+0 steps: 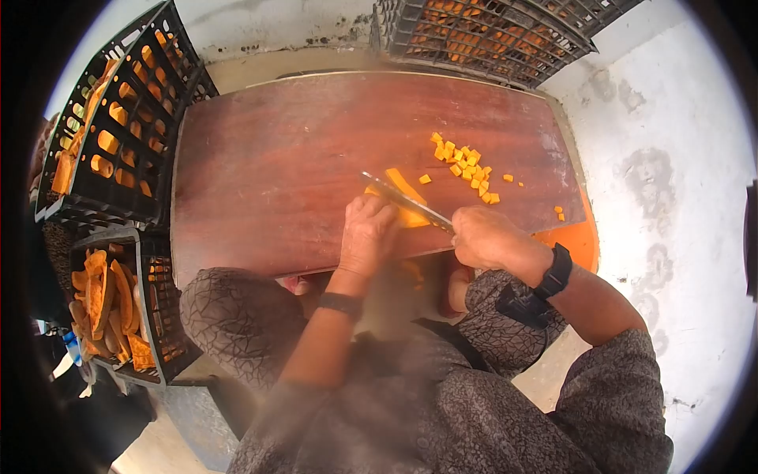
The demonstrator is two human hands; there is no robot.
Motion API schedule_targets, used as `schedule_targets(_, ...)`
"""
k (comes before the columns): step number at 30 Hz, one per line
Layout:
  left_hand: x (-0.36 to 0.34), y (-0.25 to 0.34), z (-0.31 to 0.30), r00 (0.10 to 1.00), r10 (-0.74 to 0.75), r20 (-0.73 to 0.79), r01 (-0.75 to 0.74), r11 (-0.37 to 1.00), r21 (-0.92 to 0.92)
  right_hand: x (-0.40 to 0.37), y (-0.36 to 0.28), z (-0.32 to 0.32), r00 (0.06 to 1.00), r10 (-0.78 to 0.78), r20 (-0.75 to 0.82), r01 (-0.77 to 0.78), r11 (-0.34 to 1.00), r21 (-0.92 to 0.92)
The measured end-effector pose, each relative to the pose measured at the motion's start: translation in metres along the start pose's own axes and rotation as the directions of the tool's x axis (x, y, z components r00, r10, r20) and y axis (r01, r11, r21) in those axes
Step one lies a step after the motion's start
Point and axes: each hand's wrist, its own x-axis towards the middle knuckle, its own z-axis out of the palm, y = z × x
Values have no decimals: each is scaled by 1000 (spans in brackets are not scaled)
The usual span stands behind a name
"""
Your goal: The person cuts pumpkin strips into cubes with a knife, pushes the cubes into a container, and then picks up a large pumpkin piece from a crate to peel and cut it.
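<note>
Orange strips [404, 183] are laid slantwise at frame centre, crossed by a long steel knife [395, 194], tip toward the upper left.

A broad reddish-brown wooden board [276, 174] carries everything. Orange strips [403, 186] lie near its front edge. Just beyond them to the right sits a loose heap of small orange cubes [466, 166], and a couple of stray cubes [558, 212] lie near the right edge.
</note>
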Motion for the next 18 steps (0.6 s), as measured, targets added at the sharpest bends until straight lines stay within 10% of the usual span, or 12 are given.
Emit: schedule_targets(18, 2, 2, 2, 1000, -14, 4, 14, 1000, 23, 21, -2, 1, 1000, 21, 7, -22, 992, 123)
